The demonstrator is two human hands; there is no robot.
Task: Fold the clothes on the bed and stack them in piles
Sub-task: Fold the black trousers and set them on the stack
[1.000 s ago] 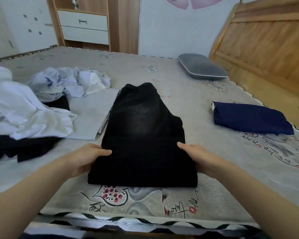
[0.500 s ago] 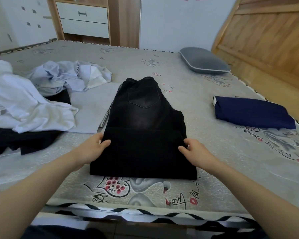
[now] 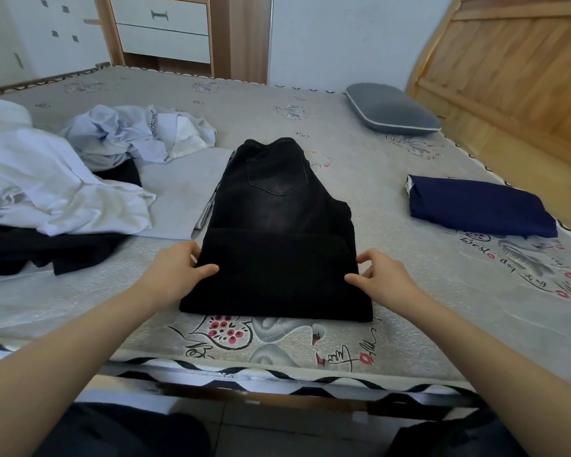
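Black jeans [image 3: 277,232] lie folded on the bed [image 3: 409,291] straight in front of me, pocket side up, with the lower part doubled over the near half. My left hand [image 3: 175,272] grips the left edge of that doubled layer, thumb on top of the cloth. My right hand [image 3: 381,280] pinches the right edge between thumb and fingers. A folded navy garment [image 3: 478,206] lies on the right. A flat pale grey garment [image 3: 182,192] sits just left of the jeans.
Unfolded clothes are heaped at the left: a white garment [image 3: 47,186], a light blue shirt [image 3: 132,140] and black cloth [image 3: 47,249]. A grey pillow [image 3: 389,110] lies near the wooden headboard [image 3: 508,67]. Drawers [image 3: 162,24] stand beyond the bed.
Both hands slid farther along the sides of the jeans, from the near corners up to the edge of the doubled layer. The jeans stayed in place.
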